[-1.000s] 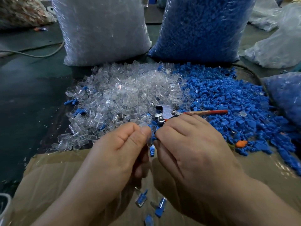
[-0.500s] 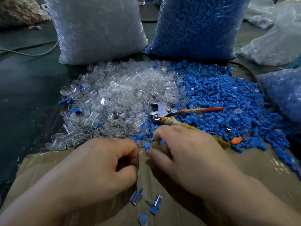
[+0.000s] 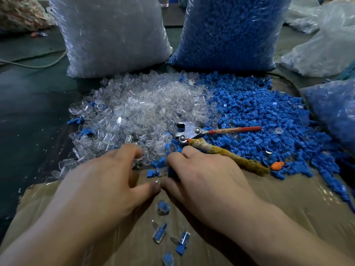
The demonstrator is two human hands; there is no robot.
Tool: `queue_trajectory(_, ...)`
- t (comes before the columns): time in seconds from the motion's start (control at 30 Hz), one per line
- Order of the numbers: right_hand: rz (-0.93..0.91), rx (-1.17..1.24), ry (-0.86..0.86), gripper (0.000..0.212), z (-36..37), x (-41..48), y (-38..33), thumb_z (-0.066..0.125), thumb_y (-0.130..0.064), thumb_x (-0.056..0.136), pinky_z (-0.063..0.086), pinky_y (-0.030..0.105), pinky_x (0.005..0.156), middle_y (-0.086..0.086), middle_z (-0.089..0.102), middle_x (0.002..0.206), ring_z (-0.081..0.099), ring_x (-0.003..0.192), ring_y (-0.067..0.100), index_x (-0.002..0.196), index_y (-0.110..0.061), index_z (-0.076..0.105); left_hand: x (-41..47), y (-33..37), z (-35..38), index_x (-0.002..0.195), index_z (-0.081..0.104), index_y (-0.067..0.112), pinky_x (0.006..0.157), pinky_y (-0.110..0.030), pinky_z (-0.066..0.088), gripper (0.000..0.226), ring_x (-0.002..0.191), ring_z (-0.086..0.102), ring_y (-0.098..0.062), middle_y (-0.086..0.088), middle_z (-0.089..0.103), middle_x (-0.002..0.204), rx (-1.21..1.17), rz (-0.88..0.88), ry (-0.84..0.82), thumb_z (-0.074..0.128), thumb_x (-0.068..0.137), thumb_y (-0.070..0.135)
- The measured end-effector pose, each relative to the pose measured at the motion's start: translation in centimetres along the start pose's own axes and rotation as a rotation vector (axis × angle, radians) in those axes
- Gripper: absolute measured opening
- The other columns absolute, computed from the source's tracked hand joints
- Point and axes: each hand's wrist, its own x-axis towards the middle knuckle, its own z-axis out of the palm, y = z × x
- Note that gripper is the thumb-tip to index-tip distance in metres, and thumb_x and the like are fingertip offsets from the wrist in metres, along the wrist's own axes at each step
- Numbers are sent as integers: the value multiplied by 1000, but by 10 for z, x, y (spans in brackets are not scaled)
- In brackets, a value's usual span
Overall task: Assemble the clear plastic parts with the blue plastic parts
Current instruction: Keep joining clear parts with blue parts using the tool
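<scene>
Hands sit at the near edge of the two heaps, low in the middle of the frame. The left hand [image 3: 107, 181] has its fingers bent down into the clear plastic parts [image 3: 149, 112], thumb stretched out to the right. Whether the hidden tips hold a piece cannot be told. The right hand [image 3: 201, 175] has its fingers curled onto the fringe of the blue plastic parts [image 3: 259, 116], thumb reaching left until it nearly meets the other thumb; its grip cannot be told either.

Four assembled pieces [image 3: 159, 232] lie on the cardboard [image 3: 288, 198] at lower centre, between the wrists. The two middle ones have their long axes running from lower left to upper right; the other two are too blurred to judge.

Pliers [image 3: 192, 131] rest across the seam between the heaps, red handle pointing right, cloth-wrapped handle slanting to the lower right.

A second ago both hands pinched one piece together in front of the pliers. Half a second ago three pieces lay on the cardboard and the left hand was fisted; now a fourth piece lies above them and both hands have moved forward to the heaps.
</scene>
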Motion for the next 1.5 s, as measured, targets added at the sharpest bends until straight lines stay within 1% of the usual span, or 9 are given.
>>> queue_trajectory(0.23, -7, 43, -29, 6, -4, 2, 3, 54, -24, 95, 37, 34, 63, -4, 43, 87, 47, 85, 21, 98, -24, 49, 1, 21, 10, 109, 58, 44, 72, -35, 55, 34, 79, 61, -7, 23, 58, 87, -72, -2, 81, 61, 77, 56)
queue_trajectory(0.4, 7, 71, -31, 17, -7, 3, 4, 43, -33, 97, 32, 33, 66, -5, 39, 83, 34, 78, 19, 88, -28, 29, 0, 26, 14, 107, 63, 41, 66, -39, 56, 27, 76, 64, -11, 17, 63, 92, -72, 40, 111, 61, 81, 48)
queue_trajectory(0.63, 13, 82, -60, 12, -11, -4, 5, 38, -40, 91, 33, 33, 62, -8, 45, 81, 54, 83, 21, 87, -29, 35, -1, 25, 15, 107, 65, 42, 62, -30, 50, 28, 76, 59, -7, 19, 56, 91, -97, 74, 147, 52, 84, 53)
queue_trajectory(0.73, 52, 154, -15, 23, -12, -3, 7, 35, -42, 86, 40, 33, 66, -8, 56, 87, 56, 86, 18, 95, -28, 51, -2, 26, 15, 97, 64, 39, 60, -33, 52, 18, 70, 56, -4, 17, 54, 88, -195, 64, 247, 59, 83, 50)
queue_trajectory(0.83, 225, 532, 87, 33, -15, -4, 7, 41, -40, 78, 49, 32, 70, -9, 68, 84, 59, 77, 7, 102, -30, 62, -3, 27, 14, 90, 60, 38, 57, -17, 42, 15, 72, 53, 3, 19, 50, 82, -318, 60, 321, 65, 80, 47)
queue_trajectory(0.97, 365, 1100, 39, 22, -13, -4, 5, 52, -27, 82, 53, 34, 47, 0, 67, 59, 60, 46, 12, 95, -35, 67, -6, 35, 12, 84, 60, 34, 62, -1, 38, 16, 77, 55, 3, 16, 55, 86, -437, 116, 304, 62, 76, 47)
queue_trajectory(1.2, 411, 1479, -119, 19, -11, -3, 7, 50, -11, 86, 45, 29, 41, 7, 58, 53, 53, 40, 22, 86, -19, 67, -8, 37, 16, 89, 62, 37, 54, -6, 42, 17, 66, 62, 1, 20, 67, 78, -633, 126, 234, 70, 75, 36)
queue_trajectory(1.37, 460, 1435, -61, 14, -12, -3, 13, 53, -15, 84, 54, 48, 51, 11, 63, 60, 59, 48, 27, 84, -26, 61, -3, 19, 9, 91, 63, 42, 60, -9, 50, 16, 67, 65, -4, 20, 69, 82, -681, -6, 295, 70, 78, 35)
queue_trajectory(1.5, 371, 887, 45, 12, -17, -11, 26, 56, -25, 89, 59, 47, 60, -5, 71, 71, 68, 58, 15, 92, -37, 58, -3, 8, 1, 86, 65, 42, 55, -9, 49, 10, 61, 64, -5, 19, 69, 71, -574, 7, 100, 67, 77, 40)
